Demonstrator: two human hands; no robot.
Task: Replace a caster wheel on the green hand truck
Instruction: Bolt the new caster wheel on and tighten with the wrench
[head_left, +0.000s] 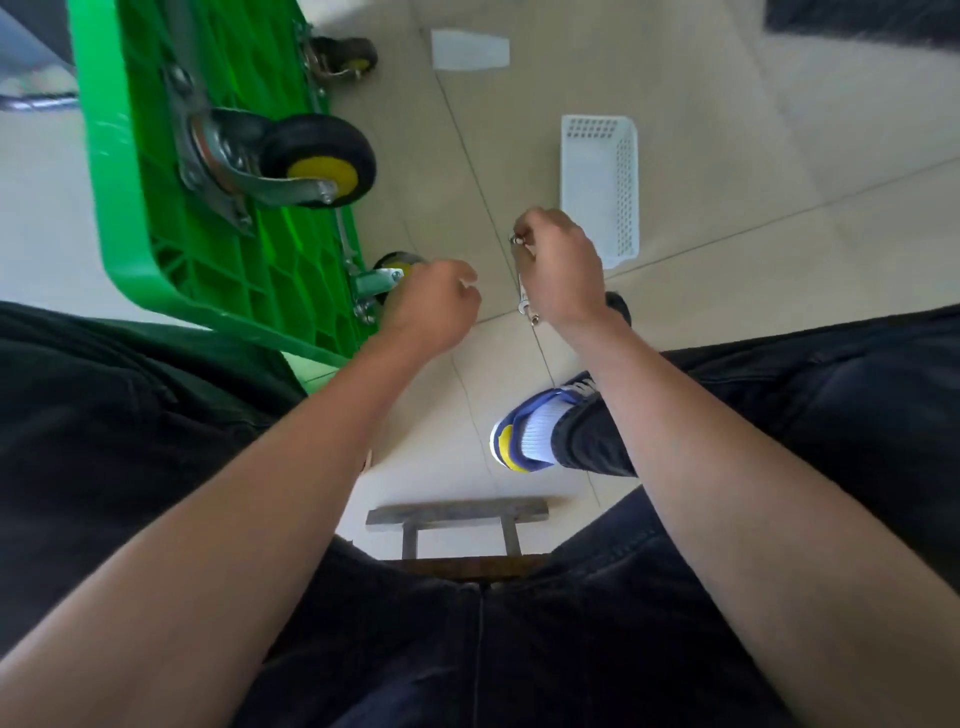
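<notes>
**Between the knees, two hands at a tipped green truck**

Nearest the camera: dark trousers, two bare forearms reaching forward, and below them a small wooden stool (457, 512) on pale floor tiles (727, 156). Just beyond, a blue, white and yellow shoe (524, 431) planted on the tiles.

Further out, right hand (558, 265) curled round a slim metal tool (523, 291), shaft running roughly upright through the fist, one end poking out above the fingers, the other below the wrist. Exact kind of tool too blurred to tell. Left hand (434, 301) loosely curled, knuckles up, nothing visible in it; held just in front of the nearest caster wheel (387, 273), touching or not unclear.

To the left, green hand truck (208, 249) stood on its edge, ribbed underside facing right, casters sticking out sideways. Higher up the deck, a large black caster with yellow hub (319, 161) in a steel fork. Farthest along, another caster (345, 57), blurred.

To the right beyond the hands, a white perforated basket (600, 187) on the tiles. Farther still, a white sheet or packet (470, 49) lying flat.
</notes>
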